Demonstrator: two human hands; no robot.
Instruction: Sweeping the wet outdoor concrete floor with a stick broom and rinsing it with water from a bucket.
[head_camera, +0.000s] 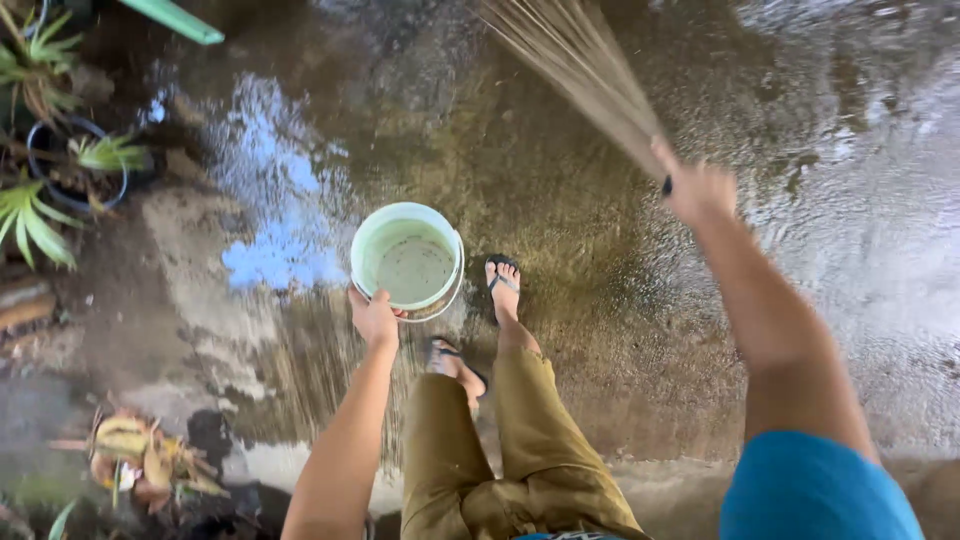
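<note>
Gripping the rim of a round, pale green plastic bucket (408, 262), our left hand (374, 318) has its fingers curled over the near edge; the bucket hangs above the wet floor (560, 170), just ahead of our feet in flip-flops (502, 282), with a little cloudy water inside. Our right hand (697, 190) is clenched around the narrow end of a stick broom (575, 65), whose thin, stiff, straw-coloured bristles fan upward and blur. We see rough concrete, glossy with water, mirroring a patch of blue. Spiky potted plants (45, 190) stand at the left, dry leaves (140, 455) heaped nearer.
</note>
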